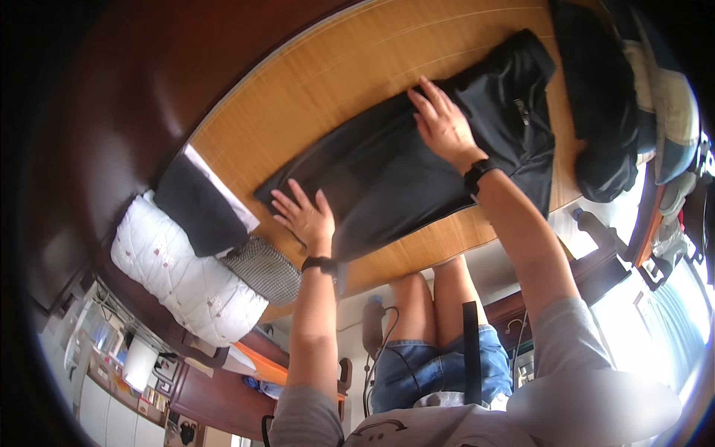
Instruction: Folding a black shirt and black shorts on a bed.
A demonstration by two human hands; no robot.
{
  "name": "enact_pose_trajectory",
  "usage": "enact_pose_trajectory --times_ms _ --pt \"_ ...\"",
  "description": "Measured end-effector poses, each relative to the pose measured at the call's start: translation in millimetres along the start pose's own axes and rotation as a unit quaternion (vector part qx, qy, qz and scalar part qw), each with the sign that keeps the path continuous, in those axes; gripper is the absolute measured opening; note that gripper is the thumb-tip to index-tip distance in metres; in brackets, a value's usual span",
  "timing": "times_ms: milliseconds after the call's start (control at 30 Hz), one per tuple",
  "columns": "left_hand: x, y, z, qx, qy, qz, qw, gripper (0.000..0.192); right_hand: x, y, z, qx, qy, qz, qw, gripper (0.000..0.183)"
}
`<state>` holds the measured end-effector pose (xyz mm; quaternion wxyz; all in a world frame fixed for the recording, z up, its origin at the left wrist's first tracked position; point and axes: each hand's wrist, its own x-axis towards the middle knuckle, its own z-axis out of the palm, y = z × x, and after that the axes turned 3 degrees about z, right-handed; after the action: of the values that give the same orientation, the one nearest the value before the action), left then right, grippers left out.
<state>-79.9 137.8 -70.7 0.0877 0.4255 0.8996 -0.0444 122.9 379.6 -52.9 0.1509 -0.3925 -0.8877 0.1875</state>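
A black garment [385,162] with a zipped pocket lies spread out on a tan bamboo-like mat [313,95], possibly folded trousers. My left hand [304,220] rests near its narrower left end, palm down with fingers apart. Further right, my right hand [444,125] is laid on the garment, its fingertips at the far edge. Neither hand grips anything. The zip [522,112] shows to the right of my right hand, on the wider part, where the fabric is wrinkled.
To the left lie a folded dark cloth [195,204], a checked cloth [265,268] and a rolled white quilt [179,274]. A black clothing bundle [600,100] sits at the right. A dark wooden headboard or panel [128,84] borders the mat's far left side.
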Motion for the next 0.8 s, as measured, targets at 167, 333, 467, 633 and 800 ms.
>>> enact_pose_trajectory --times_ms 167,333,467,633,800 --pt "6 3 -17 0.015 -0.019 0.010 1.000 0.064 -11 16 -34 0.015 0.139 0.121 0.983 0.036" --pt "26 50 -36 -0.044 0.025 0.101 0.994 0.061 1 104 -86 -0.076 0.238 0.285 0.925 0.037" --pt "33 102 -33 -0.065 0.028 0.205 0.976 0.063 19 148 -116 -0.049 0.147 0.359 0.920 0.050" --pt "39 160 -23 -0.074 0.008 0.241 0.968 0.062 33 202 -127 0.203 0.037 0.392 0.897 0.049" --pt "49 185 -19 -0.072 0.015 0.256 0.964 0.061 44 209 -135 0.145 -0.194 0.383 0.892 0.067"
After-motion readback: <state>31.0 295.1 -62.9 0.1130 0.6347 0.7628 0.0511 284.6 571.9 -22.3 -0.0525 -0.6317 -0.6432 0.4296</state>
